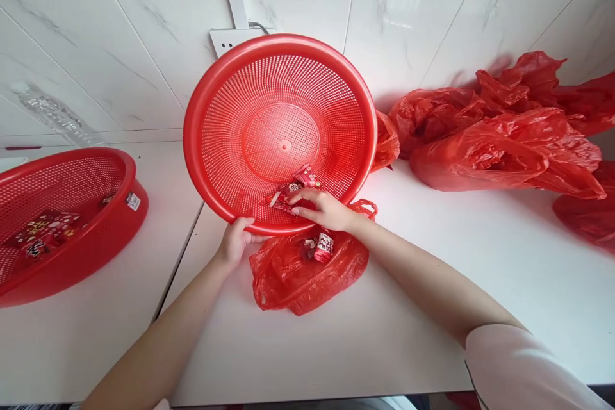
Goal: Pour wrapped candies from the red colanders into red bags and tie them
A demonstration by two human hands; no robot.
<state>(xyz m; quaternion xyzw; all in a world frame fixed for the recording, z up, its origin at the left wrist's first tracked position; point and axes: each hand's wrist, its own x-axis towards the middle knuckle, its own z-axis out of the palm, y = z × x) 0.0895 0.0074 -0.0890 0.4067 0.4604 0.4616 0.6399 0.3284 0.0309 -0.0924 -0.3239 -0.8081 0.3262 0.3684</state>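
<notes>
A red perforated plastic basket (pixel 283 90) is tilted toward me, its lower rim above an open red plastic bag (pixel 307 282) on the table. My left hand (pixel 235 240) grips the basket's near left rim, thumb over the edge and fingers underneath. Inside the basket, my right hand (pixel 321 208) reaches over the near rim, thumb and fingers apart, touching small red wrapped packets (pixel 281 200). Another red packet (pixel 306 175) lies just beyond the fingers. In the bag's mouth sits a red-and-white packet (pixel 323 248) with dark lettering.
On the left stands a second red basket (pixel 129 205) with printed red packets (pixel 48 230) inside. Several filled red plastic bags (pixel 494 147) are lined up at the right along the tiled wall. A clear plastic bottle (pixel 57 115) and a wall socket (pixel 225 43) are behind.
</notes>
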